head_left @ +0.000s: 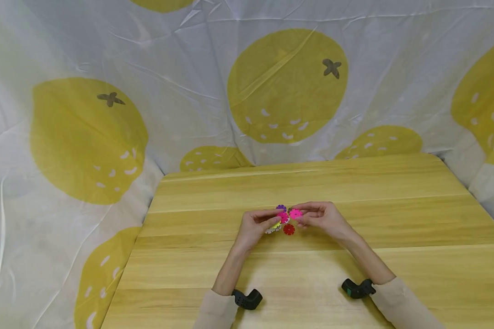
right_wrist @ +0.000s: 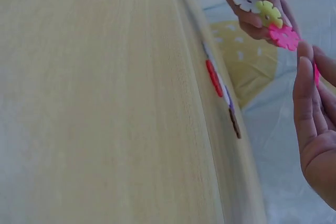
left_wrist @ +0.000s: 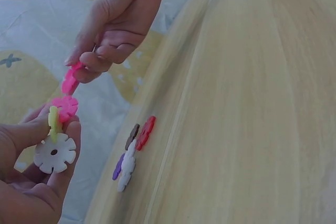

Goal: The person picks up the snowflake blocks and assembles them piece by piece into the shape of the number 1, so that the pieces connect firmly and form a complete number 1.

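Note:
In front of me, over the table, my left hand (head_left: 251, 228) grips a short chain of notched plastic flower discs. The chain runs from a white disc (left_wrist: 54, 153) through a yellow disc (left_wrist: 53, 121), standing edge-on in the left wrist view, to a pink disc (left_wrist: 65, 107) at the far end. Opposite it, my right hand (head_left: 327, 221) pinches a second pink disc (head_left: 295, 214) between thumb and fingertips. This disc's edge is close to the chain's pink end. Part of it is hidden by the right fingers in the right wrist view.
On the wooden table (head_left: 354, 183), below the hands, lie several loose discs: red (head_left: 289, 229), purple (head_left: 281, 208), brown (left_wrist: 132, 136) and white (left_wrist: 126, 169). A lemon-print cloth (head_left: 181, 91) hangs behind the table. Black wrist devices (head_left: 249, 299) sit at both cuffs.

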A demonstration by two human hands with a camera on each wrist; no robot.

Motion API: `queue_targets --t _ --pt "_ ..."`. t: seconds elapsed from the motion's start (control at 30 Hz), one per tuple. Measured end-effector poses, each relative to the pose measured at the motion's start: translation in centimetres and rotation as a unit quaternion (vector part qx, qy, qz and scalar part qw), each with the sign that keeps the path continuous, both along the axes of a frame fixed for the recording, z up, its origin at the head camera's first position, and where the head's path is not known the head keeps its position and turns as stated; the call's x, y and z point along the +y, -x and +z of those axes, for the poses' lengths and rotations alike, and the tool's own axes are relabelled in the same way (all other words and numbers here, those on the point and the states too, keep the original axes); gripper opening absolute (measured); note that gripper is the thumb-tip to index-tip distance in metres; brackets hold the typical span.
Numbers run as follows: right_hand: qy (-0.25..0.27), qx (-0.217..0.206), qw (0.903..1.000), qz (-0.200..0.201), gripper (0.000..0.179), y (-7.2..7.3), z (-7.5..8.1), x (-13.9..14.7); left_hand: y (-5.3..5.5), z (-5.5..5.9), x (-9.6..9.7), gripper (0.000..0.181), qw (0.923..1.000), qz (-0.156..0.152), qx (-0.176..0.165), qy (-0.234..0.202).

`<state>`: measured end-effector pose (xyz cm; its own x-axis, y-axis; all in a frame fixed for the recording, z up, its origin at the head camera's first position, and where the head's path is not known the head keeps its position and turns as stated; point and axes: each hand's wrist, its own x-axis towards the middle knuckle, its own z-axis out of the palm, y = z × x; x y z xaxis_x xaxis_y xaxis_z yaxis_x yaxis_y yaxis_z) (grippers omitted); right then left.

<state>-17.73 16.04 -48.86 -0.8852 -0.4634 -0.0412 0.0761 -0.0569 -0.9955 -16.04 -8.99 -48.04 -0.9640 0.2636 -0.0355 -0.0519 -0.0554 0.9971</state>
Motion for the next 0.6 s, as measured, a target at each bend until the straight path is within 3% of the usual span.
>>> queue_targets --t 0.23,0.6 --pt "-0.015 0.011 0.9998 -0.002 0.041 -0.03 -0.12 -0.05 -0.09 -0.03 0.1 0.022 0.9992 -0.003 0.027 0.028" --pt "-0.04 -0.007 0.9991 0.01 0.038 -0.05 -0.06 -0.18 -0.07 -0.07 0.1 0.016 0.994 -0.004 0.073 0.081"
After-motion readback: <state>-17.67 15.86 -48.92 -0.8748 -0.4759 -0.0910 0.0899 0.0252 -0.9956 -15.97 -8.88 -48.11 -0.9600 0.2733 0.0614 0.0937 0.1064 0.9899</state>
